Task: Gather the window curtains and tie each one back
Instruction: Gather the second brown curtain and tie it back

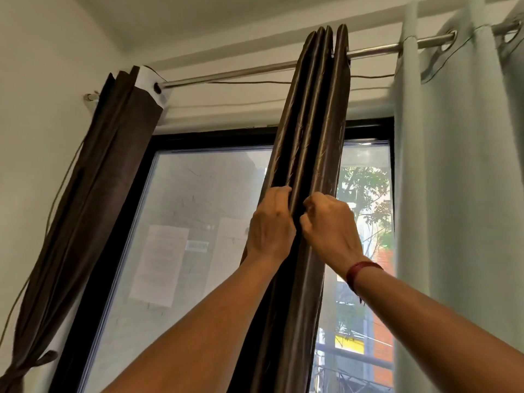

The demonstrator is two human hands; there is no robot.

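Holding the bronze curtain point(309, 123) partway down its length, we have both hands clamped on it. Our left hand point(270, 225) has its fingers curled round the left-side pleats, and our right hand point(330, 225) pinches the right-side fold, knuckles almost touching. The curtain hangs from the metal rod point(226, 73) near the middle of the window, bunched into a few narrow upright pleats. It sits between the dark brown curtain point(93, 194) at the left, cinched low down by its tie point(42, 358), and the pale curtain point(453, 194) at the right, which hangs loose.

Our worry is the cloth itself. It looks slick and satiny, with a sheen on each ridge and fine creases, so folds could slide out of our fingers and the bundle fan open before a tie goes round. A hard downward pull could strain the top edge where it meets the rod, or drag the bundle along that smooth metal. A thin cord point(249, 82) sags just under the rod and could snag. The left curtain seems matte and heavier; the pale one looks soft and thick, with large ring eyelets.
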